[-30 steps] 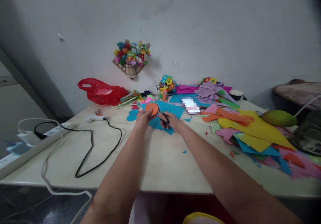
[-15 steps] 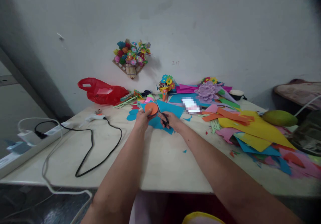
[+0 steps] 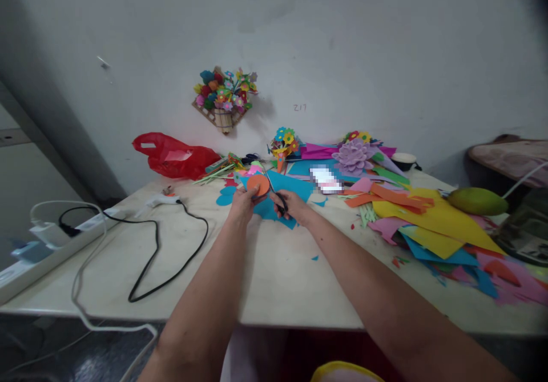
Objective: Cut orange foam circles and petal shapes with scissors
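Pale table [image 3: 295,285], apparently wall-side.

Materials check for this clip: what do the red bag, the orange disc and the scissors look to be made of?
Red bag: thin plastic film, slightly glossy, judging by its crinkles and see-through patches.
Orange disc: matte, evenly coloured sheet; craft foam or thick paper, I can't tell which.
Scissors: probably metal blades, from their greyish look, with dark handles, likely plastic.
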`<state>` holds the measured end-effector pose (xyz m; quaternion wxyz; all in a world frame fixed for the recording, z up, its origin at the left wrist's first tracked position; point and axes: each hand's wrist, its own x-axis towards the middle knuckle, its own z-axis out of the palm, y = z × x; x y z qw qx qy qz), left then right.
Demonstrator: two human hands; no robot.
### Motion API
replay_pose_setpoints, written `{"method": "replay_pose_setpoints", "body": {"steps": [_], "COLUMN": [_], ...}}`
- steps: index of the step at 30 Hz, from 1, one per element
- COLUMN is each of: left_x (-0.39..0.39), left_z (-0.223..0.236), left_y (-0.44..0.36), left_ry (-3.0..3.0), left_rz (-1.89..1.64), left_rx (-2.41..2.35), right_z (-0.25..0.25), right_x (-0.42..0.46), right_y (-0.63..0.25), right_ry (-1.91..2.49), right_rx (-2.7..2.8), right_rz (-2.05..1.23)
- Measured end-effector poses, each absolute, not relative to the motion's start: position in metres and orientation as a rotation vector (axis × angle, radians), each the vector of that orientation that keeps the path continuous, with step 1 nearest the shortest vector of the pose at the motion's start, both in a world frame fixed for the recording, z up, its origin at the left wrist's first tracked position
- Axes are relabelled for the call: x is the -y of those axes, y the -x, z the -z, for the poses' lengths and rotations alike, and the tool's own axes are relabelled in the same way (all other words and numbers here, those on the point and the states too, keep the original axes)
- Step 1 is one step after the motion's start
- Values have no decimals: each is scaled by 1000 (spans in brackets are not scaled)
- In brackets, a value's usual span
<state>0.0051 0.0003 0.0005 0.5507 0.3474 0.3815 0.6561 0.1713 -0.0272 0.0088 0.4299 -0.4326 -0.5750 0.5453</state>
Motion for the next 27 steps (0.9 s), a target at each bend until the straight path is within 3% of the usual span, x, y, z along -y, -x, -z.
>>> {"method": "replay_pose_setpoints", "body": {"steps": [27], "left_x": [-1], "left_z": [-1], "left_y": [5], "left_ry": [-893], "left_rz": [-1506], "left_rx": [-945], "right_z": [-16], "right_x": [32], "right_y": [-169], "right_ry": [1109], "right_rx": [1432], "right_rz": [-1342]}}
